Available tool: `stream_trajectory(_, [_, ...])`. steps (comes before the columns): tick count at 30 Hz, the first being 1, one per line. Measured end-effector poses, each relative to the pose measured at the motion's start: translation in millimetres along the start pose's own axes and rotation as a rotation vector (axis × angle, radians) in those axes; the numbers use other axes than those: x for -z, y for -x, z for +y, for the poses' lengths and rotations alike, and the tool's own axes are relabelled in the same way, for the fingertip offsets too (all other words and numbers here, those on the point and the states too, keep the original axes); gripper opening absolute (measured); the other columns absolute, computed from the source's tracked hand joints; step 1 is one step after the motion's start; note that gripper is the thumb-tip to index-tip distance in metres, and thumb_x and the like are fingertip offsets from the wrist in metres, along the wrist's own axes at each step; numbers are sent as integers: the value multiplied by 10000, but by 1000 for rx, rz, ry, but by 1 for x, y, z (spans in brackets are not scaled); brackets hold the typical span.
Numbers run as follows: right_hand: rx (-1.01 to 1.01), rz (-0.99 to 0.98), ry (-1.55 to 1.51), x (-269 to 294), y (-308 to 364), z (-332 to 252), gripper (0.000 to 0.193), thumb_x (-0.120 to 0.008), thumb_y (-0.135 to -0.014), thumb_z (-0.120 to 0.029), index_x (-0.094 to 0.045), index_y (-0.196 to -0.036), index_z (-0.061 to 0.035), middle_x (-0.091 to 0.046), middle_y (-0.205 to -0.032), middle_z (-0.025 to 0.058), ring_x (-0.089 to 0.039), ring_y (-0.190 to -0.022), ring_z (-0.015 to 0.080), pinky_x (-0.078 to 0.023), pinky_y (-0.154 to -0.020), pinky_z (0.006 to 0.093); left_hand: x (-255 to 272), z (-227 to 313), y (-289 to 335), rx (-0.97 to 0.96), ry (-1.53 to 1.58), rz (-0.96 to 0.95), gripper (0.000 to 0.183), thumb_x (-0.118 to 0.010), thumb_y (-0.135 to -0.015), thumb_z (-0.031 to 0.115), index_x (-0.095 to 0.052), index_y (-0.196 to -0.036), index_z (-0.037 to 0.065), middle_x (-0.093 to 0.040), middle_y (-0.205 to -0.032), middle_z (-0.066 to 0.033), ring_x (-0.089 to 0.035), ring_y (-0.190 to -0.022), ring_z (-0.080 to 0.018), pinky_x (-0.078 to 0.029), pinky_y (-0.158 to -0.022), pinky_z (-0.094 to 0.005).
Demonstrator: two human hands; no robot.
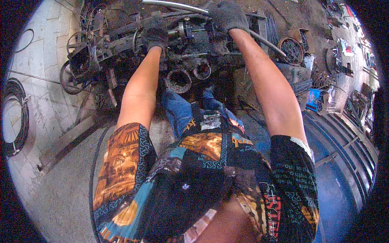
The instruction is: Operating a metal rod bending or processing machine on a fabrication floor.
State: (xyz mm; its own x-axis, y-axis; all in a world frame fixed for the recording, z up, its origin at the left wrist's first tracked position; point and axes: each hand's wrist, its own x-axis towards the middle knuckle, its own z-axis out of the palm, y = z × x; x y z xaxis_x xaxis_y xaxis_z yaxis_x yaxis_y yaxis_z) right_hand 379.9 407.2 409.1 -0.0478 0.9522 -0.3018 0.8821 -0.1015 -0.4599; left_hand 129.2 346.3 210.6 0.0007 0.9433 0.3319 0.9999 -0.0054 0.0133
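Observation:
A dark grease-stained machine [210, 40] stretches across in front of me, with a bright round metal fitting [185, 30] near its middle. My right hand [227, 17], in a dark glove, is closed round a long grey metal rod [268, 43]. The rod passes over the machine, one end at the upper left and the other slanting down to the right. My left hand [155, 32], gloved too, rests on the machine's left part, beside the fitting. Its fingers blend into the dark metal.
Two round grimy openings [178, 81] face me below the machine. To the right stand a basket of wire or scrap [291, 50], a cardboard box [304, 39] and a blue box [313, 98]. A black hose coil [16, 117] lies at far left; metal bars [344, 146] lie lower right.

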Motion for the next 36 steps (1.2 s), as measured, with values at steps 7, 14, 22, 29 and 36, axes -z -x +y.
stream_trajectory(7, [17, 18, 45, -7, -2, 7, 395, -532, -877, -376, -716, -961, -36, -669, -1028, 246, -640, -994, 393, -494, -858, 490, -3, -3, 2, -27, -22, 36, 336, -482, -895, 150, -621, -1189, 68, -640, -1155, -198, -616, -1073, -357, -486, -939, -424])
stream_trajectory(14, [166, -59, 216, -6, -1, 2, 404, -532, -877, -377, -707, -985, -29, -667, -1044, 242, -633, -1008, 403, -489, -873, 485, 5, -2, 1, 66, 28, -150, 293, -495, -888, 160, -639, -1120, 56, -648, -1120, -196, -627, -1033, -356, -497, -916, -431])
stream_trajectory(22, [62, -72, 63, -1, 0, 2, 416, -491, -901, -378, -693, -1018, -34, -657, -1072, 246, -622, -1030, 394, -477, -889, 490, 11, 0, 0, 9, -37, -108, 287, -493, -893, 169, -639, -1111, 53, -651, -1099, -191, -633, -1013, -352, -503, -892, -435])
stream_trajectory(29, [307, 21, 271, -16, -9, 11, 411, -449, -921, -358, -693, -1017, -42, -665, -1019, 247, -631, -969, 411, -483, -875, 497, 19, 4, -3, -44, -120, -98, 283, -491, -897, 177, -638, -1103, 51, -654, -1081, -187, -638, -995, -348, -509, -872, -439])
stream_trajectory(36, [114, 37, 74, -8, 1, 5, 448, -451, -923, -377, -697, -971, -6, -663, -1021, 262, -630, -976, 422, -479, -882, 500, 7, 0, -5, 43, -21, -117, 291, -470, -918, 183, -627, -1126, 54, -654, -1083, -182, -638, -1002, -338, -507, -872, -441])
